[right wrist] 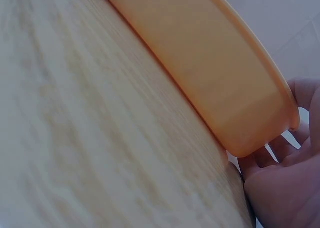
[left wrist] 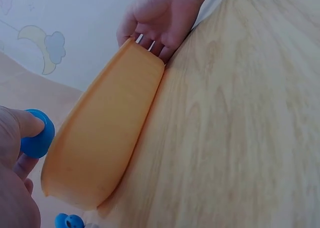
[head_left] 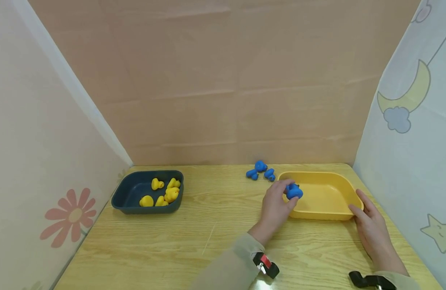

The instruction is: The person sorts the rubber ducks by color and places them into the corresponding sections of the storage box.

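Observation:
A blue rubber duck (head_left: pixel 294 191) is pinched between the thumb and fingers of my left hand (head_left: pixel 276 205), over the left rim of a yellow tray (head_left: pixel 326 216). Seen from the left wrist, the duck (left wrist: pixel 38 133) is just beside the tray wall (left wrist: pixel 110 128). My right hand (head_left: pixel 371 225) grips the tray's right end, and the right wrist view has its thumb at the rim and its fingers (right wrist: pixel 257 160) round the corner. Several more blue ducks (head_left: pixel 260 166) lie on the table behind the tray's left corner. The tray's inside shows bare.
At the left of the wooden table (head_left: pixel 215 213) stands a dark blue tray (head_left: pixel 146 210) with several yellow ducks (head_left: pixel 171 195) in it. A brown paper wall (head_left: pixel 237 88) closes off the back. Patterned white sheets (head_left: pixel 418 161) hang at both sides.

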{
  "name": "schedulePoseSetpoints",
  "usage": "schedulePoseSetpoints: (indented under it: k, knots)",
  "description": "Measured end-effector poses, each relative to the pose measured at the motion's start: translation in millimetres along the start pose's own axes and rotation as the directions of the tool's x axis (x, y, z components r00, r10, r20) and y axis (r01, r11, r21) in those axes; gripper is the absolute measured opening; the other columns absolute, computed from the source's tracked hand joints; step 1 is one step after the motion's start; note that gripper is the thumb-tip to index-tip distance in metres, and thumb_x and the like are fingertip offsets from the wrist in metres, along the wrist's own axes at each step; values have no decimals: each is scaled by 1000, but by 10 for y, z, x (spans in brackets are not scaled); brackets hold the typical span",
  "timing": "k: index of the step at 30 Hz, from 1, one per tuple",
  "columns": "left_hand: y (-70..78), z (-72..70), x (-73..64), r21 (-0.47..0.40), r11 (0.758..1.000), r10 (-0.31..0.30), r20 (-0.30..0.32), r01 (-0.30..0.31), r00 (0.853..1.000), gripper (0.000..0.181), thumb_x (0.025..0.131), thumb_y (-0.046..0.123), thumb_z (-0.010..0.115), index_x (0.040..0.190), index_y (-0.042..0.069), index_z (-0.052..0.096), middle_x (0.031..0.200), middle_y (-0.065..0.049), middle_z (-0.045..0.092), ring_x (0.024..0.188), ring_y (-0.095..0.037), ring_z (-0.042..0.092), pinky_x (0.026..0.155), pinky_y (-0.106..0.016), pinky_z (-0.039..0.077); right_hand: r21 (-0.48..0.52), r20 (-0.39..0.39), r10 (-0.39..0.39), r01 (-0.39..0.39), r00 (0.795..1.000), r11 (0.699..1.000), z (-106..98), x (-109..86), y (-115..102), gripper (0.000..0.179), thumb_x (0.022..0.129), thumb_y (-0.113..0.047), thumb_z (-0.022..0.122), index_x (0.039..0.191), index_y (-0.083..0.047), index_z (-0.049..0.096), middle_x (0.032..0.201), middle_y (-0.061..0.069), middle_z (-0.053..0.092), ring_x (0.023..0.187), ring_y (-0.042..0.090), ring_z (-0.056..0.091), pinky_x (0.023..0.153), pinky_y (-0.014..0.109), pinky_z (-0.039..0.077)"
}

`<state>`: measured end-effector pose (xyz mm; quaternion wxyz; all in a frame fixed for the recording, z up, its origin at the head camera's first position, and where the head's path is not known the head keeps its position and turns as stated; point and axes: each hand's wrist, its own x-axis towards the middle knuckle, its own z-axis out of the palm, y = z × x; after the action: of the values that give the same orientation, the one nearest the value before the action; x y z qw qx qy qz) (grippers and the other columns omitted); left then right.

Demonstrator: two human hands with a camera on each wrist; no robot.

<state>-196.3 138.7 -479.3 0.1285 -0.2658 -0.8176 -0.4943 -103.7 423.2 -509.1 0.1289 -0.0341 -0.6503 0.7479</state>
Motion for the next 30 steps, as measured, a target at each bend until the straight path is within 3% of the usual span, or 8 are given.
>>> schedulePoseSetpoints:
  k: [9, 16, 25, 30]
  knots:
    - [-63, 91, -43, 95, 994, 49, -5, -49, 999, 48, 95, 17, 91, 140, 17, 73, 117, 6, 73, 100, -6, 62, 96, -18, 50, 2, 3, 4, -4, 1000, 1000, 8, -6, -11, 76, 118, -6, 46, 178, -17, 1, 182, -16, -4, 163, -5, 7, 121, 10, 22]
    - [-94, 109, -78, 124, 990, 71, -12, -69, 997, 48, 95, 18, 91, 140, 17, 73, 125, 5, 75, 107, -10, 63, 95, -18, 49, 6, 9, -11, 11, 1000, 1000, -9, 6, -9, 76, 118, -6, 47, 179, -16, 3, 183, -14, -4, 162, -5, 10, 108, 3, 34]
    - [-91, 118, -97, 127, 991, 47, -15, -45, 999, 46, 97, 20, 89, 140, 20, 74, 138, 8, 73, 117, -13, 63, 102, -19, 49, 0, 4, 5, -5, 1000, 1000, -17, -7, 4, 76, 118, -8, 48, 179, -17, 3, 182, -17, -2, 160, -8, 12, 121, 10, 23]
    - [-110, 128, -94, 135, 989, 72, -42, -66, 997, 45, 96, 19, 90, 138, 19, 75, 135, 5, 74, 119, -16, 64, 104, -22, 51, 2, 7, -2, 2, 1000, 1000, -12, -1, -6, 76, 118, -8, 48, 179, -16, 3, 182, -16, -2, 160, -8, 14, 116, 6, 29]
